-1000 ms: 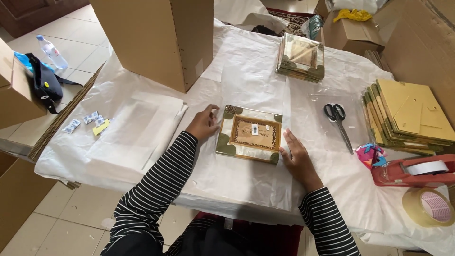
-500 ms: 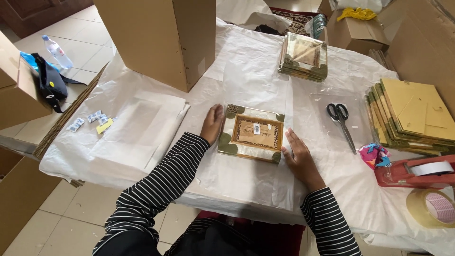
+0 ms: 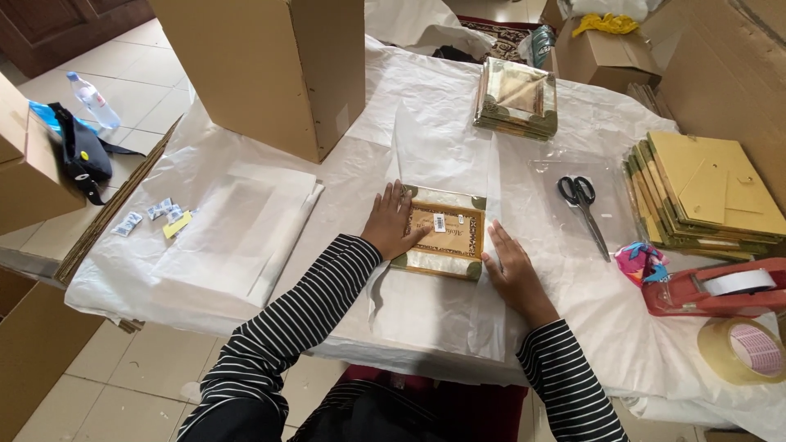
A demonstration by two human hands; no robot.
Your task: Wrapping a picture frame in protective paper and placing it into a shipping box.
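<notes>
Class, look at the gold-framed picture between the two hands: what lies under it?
The framed picture lies on a sheet of white wrapping paper spread over the covered table. What is directly beneath the frame is hidden.

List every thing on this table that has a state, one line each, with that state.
framed picture: flat on white paper, face down
left hand: open, pressing on it
right hand: open, flat at its right edge
scissors: closed, lying flat
cardboard box: upright
tape dispenser: loaded
water bottle: capped

White-covered table (image 3: 426, 139) with framed plaque (image 3: 446, 237), scissors (image 3: 583, 200), tape dispenser (image 3: 720, 288), cardboard box (image 3: 270, 69).
</notes>
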